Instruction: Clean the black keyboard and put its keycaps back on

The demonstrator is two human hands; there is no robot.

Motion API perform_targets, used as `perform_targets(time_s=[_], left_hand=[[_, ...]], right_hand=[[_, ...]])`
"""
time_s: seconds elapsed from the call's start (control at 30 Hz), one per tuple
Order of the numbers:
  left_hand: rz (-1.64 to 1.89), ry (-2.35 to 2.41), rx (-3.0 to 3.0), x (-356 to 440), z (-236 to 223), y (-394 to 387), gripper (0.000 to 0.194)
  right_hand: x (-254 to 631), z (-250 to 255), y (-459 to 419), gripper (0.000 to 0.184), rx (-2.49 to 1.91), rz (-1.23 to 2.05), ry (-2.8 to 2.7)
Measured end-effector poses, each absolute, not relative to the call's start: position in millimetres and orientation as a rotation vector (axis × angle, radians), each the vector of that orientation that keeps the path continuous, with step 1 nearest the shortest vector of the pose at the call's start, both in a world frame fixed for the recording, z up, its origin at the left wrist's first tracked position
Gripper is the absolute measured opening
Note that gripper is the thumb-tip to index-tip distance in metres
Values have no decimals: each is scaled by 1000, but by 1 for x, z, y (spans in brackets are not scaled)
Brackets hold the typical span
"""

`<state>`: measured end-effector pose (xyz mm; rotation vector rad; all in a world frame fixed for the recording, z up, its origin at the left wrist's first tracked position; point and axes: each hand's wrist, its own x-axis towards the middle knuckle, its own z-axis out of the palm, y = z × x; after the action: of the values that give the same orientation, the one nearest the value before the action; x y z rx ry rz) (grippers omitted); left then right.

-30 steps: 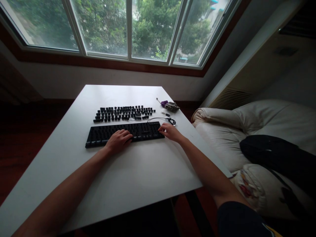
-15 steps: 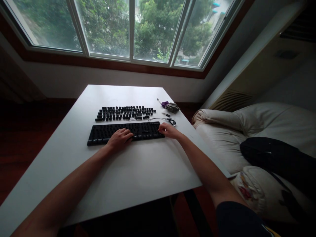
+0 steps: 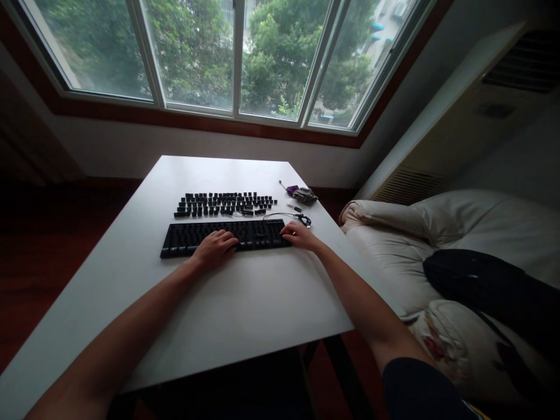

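Note:
A black keyboard (image 3: 258, 234) lies across the white table in front of me. My left hand (image 3: 216, 246) rests on its front middle part, fingers stretched out over the keys and lying flat. At the keyboard's right end is my right hand (image 3: 298, 235), its fingers bent and drawn together against the edge keys. Whatever is between those fingertips, if anything, is too small to make out. Just behind the keyboard, rows of loose black keycaps (image 3: 225, 203) stand on the table. A thin dark cable (image 3: 301, 219) lies coiled past my right hand.
A small slim tool (image 3: 294, 207) lies behind the cable. Farther back are a grey and purple cloth bundle (image 3: 304, 195) and a thin stick. The white table (image 3: 245, 291) ends near a pale sofa (image 3: 376, 227) holding a black bag (image 3: 476, 274). A window is behind.
The view has tilted slightly, so everything sits a little lower. My right hand's fingers have shifted a little at the keyboard's right end. My left hand stays on the keys.

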<state>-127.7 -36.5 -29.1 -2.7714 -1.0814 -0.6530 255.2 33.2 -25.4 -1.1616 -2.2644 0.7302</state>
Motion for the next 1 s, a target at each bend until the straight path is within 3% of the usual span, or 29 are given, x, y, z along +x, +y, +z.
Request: perform_targets(time_s=[0.3, 1.0], left_hand=[[-664, -1087, -2783, -127, -31, -32, 23], [-655, -1089, -2789, -125, -31, -31, 24]], right_hand=[[260, -44, 32, 27, -1195, 808, -2065], [253, -46, 24, 22, -1208, 668, -2052]])
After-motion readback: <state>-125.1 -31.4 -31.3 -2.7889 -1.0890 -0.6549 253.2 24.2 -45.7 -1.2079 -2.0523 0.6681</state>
